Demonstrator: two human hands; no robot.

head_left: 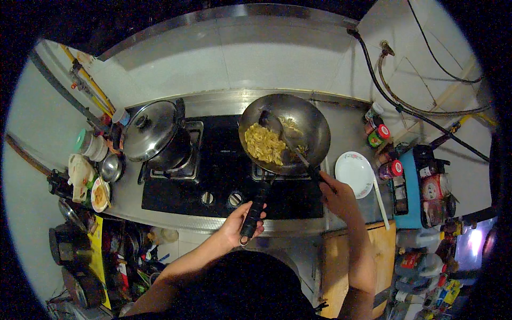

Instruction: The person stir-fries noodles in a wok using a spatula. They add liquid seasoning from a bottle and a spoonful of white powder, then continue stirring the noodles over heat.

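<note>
A large metal wok (312, 132) sits over the right burner of a black gas stove, its rim tipped a little. My left hand (246, 224) grips its black handle (255, 212) from below. In my right hand (338, 196) is the dark handle of a long spatula (298, 152), whose head lies inside the wok, partly hidden by food. Yellowish chopped food (264, 146) is heaped on the wok's left side, and a few pieces cling further right. A white plate (354, 175) with a floral rim rests just right of the wok, beside my right hand.
A pot (172, 154) with a tilted metal lid (151, 130) stands on the left burner. Left of it are a metal bowl (111, 167) and a small plate of food (100, 196). Red-lidded jars (378, 136) line the right side, near a pale stick (381, 204) and a wooden board (378, 256).
</note>
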